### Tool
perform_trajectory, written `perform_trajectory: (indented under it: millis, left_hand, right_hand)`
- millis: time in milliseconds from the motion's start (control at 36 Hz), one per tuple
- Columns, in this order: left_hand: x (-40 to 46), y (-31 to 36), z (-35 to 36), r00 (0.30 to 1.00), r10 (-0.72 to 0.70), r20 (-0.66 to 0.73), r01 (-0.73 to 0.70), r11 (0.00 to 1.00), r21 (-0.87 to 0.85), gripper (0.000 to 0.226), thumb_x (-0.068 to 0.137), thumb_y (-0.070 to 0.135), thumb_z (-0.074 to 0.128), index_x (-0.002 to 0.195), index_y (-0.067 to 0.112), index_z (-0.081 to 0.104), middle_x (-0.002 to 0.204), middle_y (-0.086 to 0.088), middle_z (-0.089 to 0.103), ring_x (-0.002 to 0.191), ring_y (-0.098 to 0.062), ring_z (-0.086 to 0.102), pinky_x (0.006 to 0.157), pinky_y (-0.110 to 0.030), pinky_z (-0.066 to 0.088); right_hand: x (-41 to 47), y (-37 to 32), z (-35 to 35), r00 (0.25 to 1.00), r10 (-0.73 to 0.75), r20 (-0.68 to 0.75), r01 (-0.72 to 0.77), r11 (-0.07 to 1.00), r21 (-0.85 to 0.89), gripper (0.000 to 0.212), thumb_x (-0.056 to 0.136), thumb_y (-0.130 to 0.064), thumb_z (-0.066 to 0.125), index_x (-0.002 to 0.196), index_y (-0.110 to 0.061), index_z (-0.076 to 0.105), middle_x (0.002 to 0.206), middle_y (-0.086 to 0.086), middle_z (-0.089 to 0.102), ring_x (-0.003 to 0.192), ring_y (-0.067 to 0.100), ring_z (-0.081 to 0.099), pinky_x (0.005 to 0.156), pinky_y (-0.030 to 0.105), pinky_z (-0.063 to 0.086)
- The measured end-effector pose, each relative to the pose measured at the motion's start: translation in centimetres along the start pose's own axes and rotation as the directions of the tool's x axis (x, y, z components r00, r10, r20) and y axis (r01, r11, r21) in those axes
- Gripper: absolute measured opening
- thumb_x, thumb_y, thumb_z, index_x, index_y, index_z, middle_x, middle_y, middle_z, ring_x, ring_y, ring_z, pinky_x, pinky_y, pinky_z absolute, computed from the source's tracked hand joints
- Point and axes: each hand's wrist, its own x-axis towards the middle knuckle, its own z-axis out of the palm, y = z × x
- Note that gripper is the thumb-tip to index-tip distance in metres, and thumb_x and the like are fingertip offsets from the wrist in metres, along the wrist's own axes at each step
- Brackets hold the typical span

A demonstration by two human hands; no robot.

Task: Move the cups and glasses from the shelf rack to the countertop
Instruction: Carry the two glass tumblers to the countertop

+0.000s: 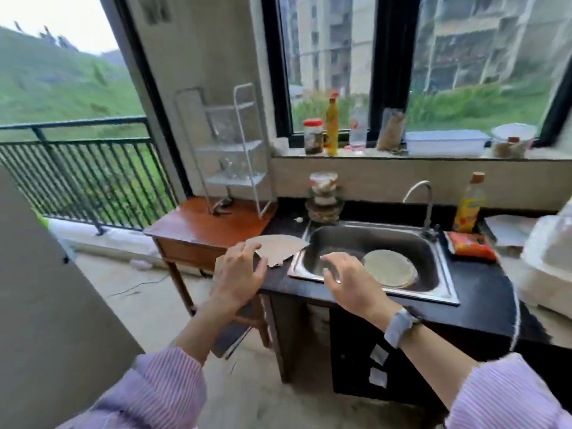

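Observation:
A white wire shelf rack (244, 144) stands on a small wooden table (198, 227) in the corner, left of the window. Clear glasses (221, 128) sit on its middle tier and more clear glassware (230, 168) on the lower tier; the blur hides how many. The dark countertop (483, 292) runs to the right of the table. My left hand (238, 274) hovers open above the counter's left end, next to a piece of cardboard (277, 247). Over the front rim of the sink, my right hand (346, 274) is open and holds nothing.
A steel sink (349, 239) holds a round plate (388, 267), with a tap (424, 199) behind. Stacked containers (323, 196), a yellow bottle (469, 202) and a red packet (472, 246) sit on the counter. Jars and bottles line the windowsill (433, 154). A balcony railing (80, 168) is at left.

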Motion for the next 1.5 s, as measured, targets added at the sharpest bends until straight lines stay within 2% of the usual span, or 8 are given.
perform_trajectory:
  millis: [194, 472, 583, 722, 1028, 1278, 1444, 1500]
  left_hand:
    - [3.7, -9.6, -2.5, 0.97, -0.21, -0.119, 0.203, 0.977, -0.067, 0.031, 0.087, 0.023, 0.056, 0.115, 0.011, 0.058, 0.116, -0.013, 0.062, 0.107, -0.031, 0.057, 0.091, -0.044, 0.047]
    - [19.1, -20.6, -2.2, 0.935, -0.32, -0.152, 0.303, 0.945, -0.125, 0.032, 0.09, 0.026, 0.053, 0.118, 0.012, 0.058, 0.12, -0.011, 0.06, 0.105, -0.029, 0.059, 0.092, -0.043, 0.047]
    - [24.8, -23.8, -1.2, 0.932, -0.323, -0.167, 0.295, 0.94, -0.17, 0.03, 0.089, 0.024, 0.054, 0.116, 0.013, 0.059, 0.117, -0.009, 0.062, 0.105, -0.023, 0.058, 0.09, -0.032, 0.045]
    - [30.2, -27.7, 0.0, 0.932, -0.318, -0.171, 0.283, 0.937, -0.204, 0.028, 0.089, 0.02, 0.055, 0.115, 0.009, 0.06, 0.115, -0.01, 0.064, 0.103, -0.02, 0.059, 0.086, -0.021, 0.04]
    - [46.4, -36.0, 5.3, 0.966, -0.214, -0.148, 0.154, 0.929, -0.337, 0.026, 0.089, 0.018, 0.055, 0.111, 0.008, 0.061, 0.107, -0.011, 0.065, 0.096, -0.024, 0.061, 0.087, -0.036, 0.05]
    - [60.6, -40.9, 9.8, 0.996, -0.078, -0.046, 0.043, 0.853, -0.52, 0.029, 0.091, 0.019, 0.052, 0.119, 0.014, 0.057, 0.116, -0.004, 0.064, 0.097, -0.011, 0.058, 0.084, -0.022, 0.043]
    - [66.3, -41.8, 11.9, 1.0, 0.003, 0.004, 0.0, 0.821, -0.571, 0.033, 0.092, 0.017, 0.048, 0.125, 0.014, 0.051, 0.124, -0.004, 0.059, 0.11, -0.016, 0.056, 0.092, -0.028, 0.043]
    - [67.5, -42.1, 12.6, 1.0, 0.01, 0.006, -0.004, 0.808, -0.59, 0.033, 0.092, 0.018, 0.048, 0.125, 0.015, 0.051, 0.125, -0.002, 0.059, 0.11, -0.015, 0.055, 0.092, -0.03, 0.045]
  right_hand:
    - [9.9, -4.3, 7.7, 0.986, -0.14, 0.085, 0.131, 0.985, 0.108, 0.033, 0.09, -0.016, 0.047, 0.121, -0.007, 0.055, 0.125, 0.013, 0.06, 0.119, 0.027, 0.051, 0.105, 0.035, 0.038]
    - [29.3, -7.2, 15.5, 0.978, -0.196, 0.068, 0.179, 0.963, 0.201, 0.033, 0.09, -0.019, 0.047, 0.12, -0.008, 0.056, 0.122, 0.011, 0.06, 0.115, 0.024, 0.054, 0.103, 0.033, 0.04]
    - [35.9, -8.2, 17.2, 0.978, -0.193, 0.074, 0.172, 0.959, 0.225, 0.035, 0.092, -0.019, 0.045, 0.124, -0.01, 0.053, 0.128, 0.009, 0.057, 0.12, 0.02, 0.051, 0.105, 0.031, 0.038]
    - [42.0, -9.2, 19.6, 0.976, -0.2, 0.08, 0.171, 0.946, 0.277, 0.036, 0.093, -0.017, 0.043, 0.128, -0.009, 0.05, 0.13, 0.008, 0.056, 0.121, 0.017, 0.051, 0.107, 0.03, 0.038]
    - [56.1, -10.0, 25.0, 0.997, -0.072, -0.014, 0.072, 0.926, 0.371, 0.04, 0.095, -0.011, 0.038, 0.135, -0.01, 0.04, 0.133, 0.008, 0.053, 0.124, 0.018, 0.048, 0.102, 0.024, 0.037]
    - [70.5, -9.3, 28.4, 0.978, 0.174, -0.115, -0.128, 0.936, 0.328, 0.043, 0.093, -0.005, 0.037, 0.136, -0.007, 0.038, 0.141, 0.01, 0.047, 0.131, 0.023, 0.042, 0.107, 0.031, 0.033]
    - [76.1, -7.9, 29.9, 0.959, 0.276, -0.061, -0.244, 0.917, 0.317, 0.054, 0.088, -0.001, 0.035, 0.141, -0.012, 0.03, 0.146, 0.009, 0.04, 0.133, 0.023, 0.04, 0.106, 0.032, 0.033]
    - [77.3, -7.7, 30.3, 0.958, 0.282, -0.056, -0.249, 0.912, 0.326, 0.055, 0.087, 0.002, 0.037, 0.14, -0.009, 0.032, 0.144, 0.013, 0.042, 0.132, 0.025, 0.04, 0.11, 0.041, 0.034]
